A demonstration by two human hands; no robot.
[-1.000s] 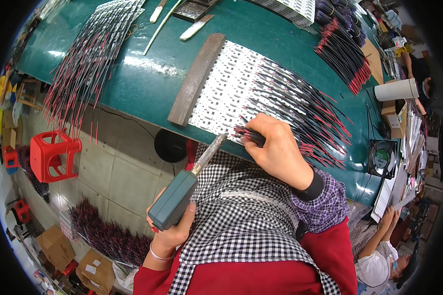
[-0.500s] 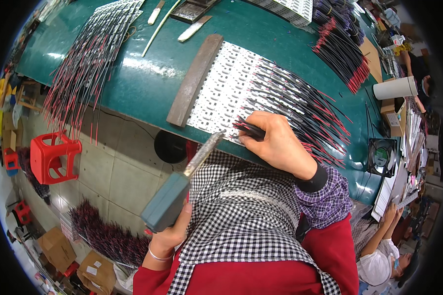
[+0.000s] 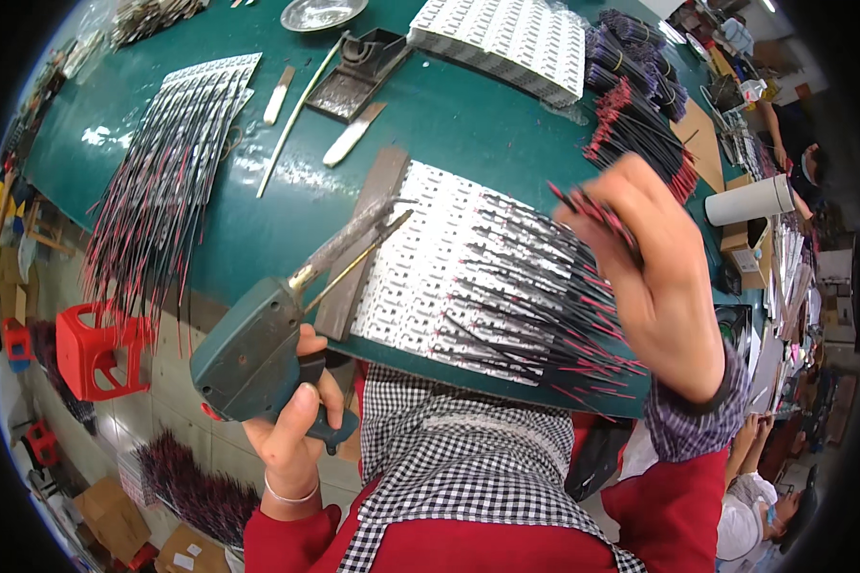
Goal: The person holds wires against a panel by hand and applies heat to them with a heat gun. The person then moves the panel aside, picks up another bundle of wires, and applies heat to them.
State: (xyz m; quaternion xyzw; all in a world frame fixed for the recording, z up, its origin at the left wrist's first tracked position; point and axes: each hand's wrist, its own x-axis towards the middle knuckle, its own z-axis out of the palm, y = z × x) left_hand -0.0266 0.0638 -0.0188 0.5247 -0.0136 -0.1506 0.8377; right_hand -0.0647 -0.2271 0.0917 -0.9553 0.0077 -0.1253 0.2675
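My left hand point(image 3: 291, 435) is closed around a dark green soldering gun point(image 3: 248, 344). Its metal tip and thin solder feed tube reach over a brown bar point(image 3: 342, 296) to the upper left of a white circuit board panel point(image 3: 401, 277); whether the tip touches cannot be told. Rows of thin black wires point(image 3: 535, 310) with red ends spread rightward from the panel. My right hand point(image 3: 659, 277), slightly blurred, is raised above the panel's upper right, closed on a small bundle of black and red wires point(image 3: 597, 212).
On the green table point(image 3: 229, 229) lie another wired panel point(image 3: 167, 181), two white-handled blades, a dark tray point(image 3: 358, 81) and a metal dish point(image 3: 323, 11). A stack of white panels point(image 3: 502, 43) and wire bundles point(image 3: 635, 134) stand behind. A red stool point(image 3: 100, 353) is left; a co-worker point(image 3: 745, 506) sits right.
My left hand has raised the soldering gun from below the table's edge to over the panel. My right hand has moved up and right, off the panel's near edge, with wires in it. The view has shifted.
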